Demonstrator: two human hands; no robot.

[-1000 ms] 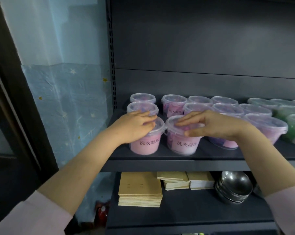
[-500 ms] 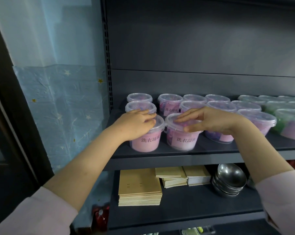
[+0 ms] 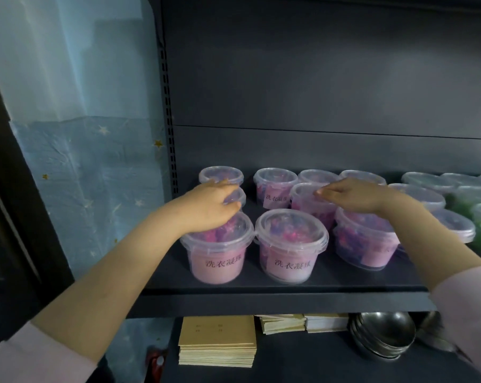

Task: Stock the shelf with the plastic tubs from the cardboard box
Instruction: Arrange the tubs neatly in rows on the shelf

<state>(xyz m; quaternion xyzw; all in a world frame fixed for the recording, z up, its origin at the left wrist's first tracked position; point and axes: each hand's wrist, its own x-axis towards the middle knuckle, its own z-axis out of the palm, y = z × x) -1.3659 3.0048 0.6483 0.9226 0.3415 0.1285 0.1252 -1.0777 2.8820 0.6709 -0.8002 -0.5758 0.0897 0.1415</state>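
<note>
Clear plastic tubs [image 3: 290, 246] of pink and purple contents stand in rows on a dark shelf [image 3: 261, 286]. The left hand [image 3: 209, 208] lies palm down, fingers loosely curled, over the tub behind the front left tub [image 3: 217, 247]. The right hand [image 3: 352, 196] hovers flat and open above the tubs further right, gripping nothing.

Pale pink sleeves [image 3: 26, 357] pushed up both forearms, hands bare, no jewellery visible.
</note>
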